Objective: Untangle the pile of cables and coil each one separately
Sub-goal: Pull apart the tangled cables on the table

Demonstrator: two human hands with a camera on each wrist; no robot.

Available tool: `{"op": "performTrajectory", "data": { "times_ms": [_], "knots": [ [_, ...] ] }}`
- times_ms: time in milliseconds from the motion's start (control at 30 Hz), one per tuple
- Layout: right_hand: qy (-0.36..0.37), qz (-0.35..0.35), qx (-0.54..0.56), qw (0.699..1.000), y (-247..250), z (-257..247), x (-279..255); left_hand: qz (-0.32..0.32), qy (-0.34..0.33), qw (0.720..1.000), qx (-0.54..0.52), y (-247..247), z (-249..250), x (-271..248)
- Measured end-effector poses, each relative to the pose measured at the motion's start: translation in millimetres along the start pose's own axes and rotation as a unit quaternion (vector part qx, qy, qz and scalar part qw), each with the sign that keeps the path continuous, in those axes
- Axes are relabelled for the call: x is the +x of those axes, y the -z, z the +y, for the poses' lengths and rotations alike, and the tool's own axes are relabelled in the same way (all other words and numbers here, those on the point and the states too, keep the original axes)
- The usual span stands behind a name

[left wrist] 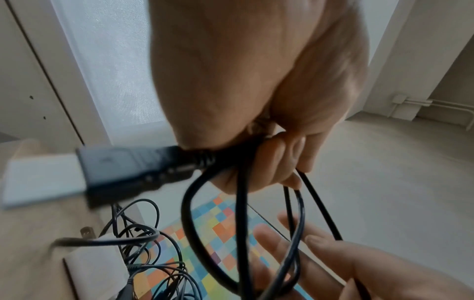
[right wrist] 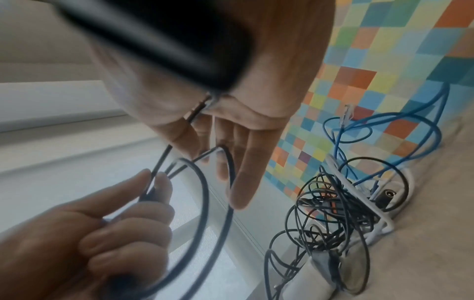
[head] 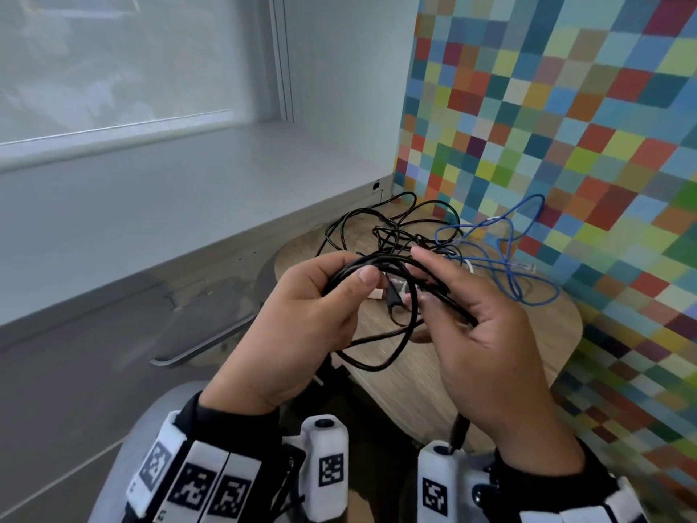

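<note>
Above the round wooden table [head: 509, 345], my left hand [head: 354, 275] grips several loops of a black cable [head: 377, 367], thumb pressed on top. Its black USB plug [left wrist: 123, 168] sticks out beside the left hand [left wrist: 277, 162]. My right hand [head: 433, 281] is held flat, fingers [right wrist: 241, 182] straight, and a strand of the black cable [right wrist: 205, 192] runs across the palm and around the fingers. A tangled pile of thin black cables [head: 396, 232] lies on the table behind the hands. A blue network cable [head: 509, 258] spreads to the pile's right, and a white cable [right wrist: 384, 223] runs through it.
A wall of coloured squares [head: 565, 107] stands close along the table's right side. A grey ledge and window [head: 151, 164] run along the left. A white adapter [head: 377, 294] lies on the table under the hands. A grey chair arm [head: 203, 349] sits below left.
</note>
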State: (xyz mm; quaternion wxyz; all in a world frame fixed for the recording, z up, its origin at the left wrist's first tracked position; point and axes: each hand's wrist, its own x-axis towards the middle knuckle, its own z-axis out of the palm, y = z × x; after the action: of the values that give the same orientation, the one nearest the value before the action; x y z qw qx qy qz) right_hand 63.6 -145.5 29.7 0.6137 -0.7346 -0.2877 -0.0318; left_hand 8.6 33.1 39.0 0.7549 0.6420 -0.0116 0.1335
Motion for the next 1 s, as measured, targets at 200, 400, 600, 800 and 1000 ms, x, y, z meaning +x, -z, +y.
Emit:
{"op": "performTrajectory", "data": {
  "times_ms": [200,400,600,800,1000],
  "knots": [
    [-0.046,-0.056,-0.013,0.997,-3,1,2,0.001,-0.043,0.987,0.152,0,1,-1],
    [-0.054,-0.007,-0.001,0.999,-4,6,3,-0.009,-0.031,0.984,0.177,-1,2,0],
    [-0.098,0.019,0.103,0.990,2,3,7,0.033,-0.005,0.995,0.097,0,0,2],
    [-0.103,-0.053,0.059,0.991,-2,2,5,0.026,0.010,0.992,-0.124,-15,-2,1],
    [-0.101,-0.053,0.000,0.993,10,7,6,0.018,0.059,0.986,-0.152,-7,4,1]
  ]
}}
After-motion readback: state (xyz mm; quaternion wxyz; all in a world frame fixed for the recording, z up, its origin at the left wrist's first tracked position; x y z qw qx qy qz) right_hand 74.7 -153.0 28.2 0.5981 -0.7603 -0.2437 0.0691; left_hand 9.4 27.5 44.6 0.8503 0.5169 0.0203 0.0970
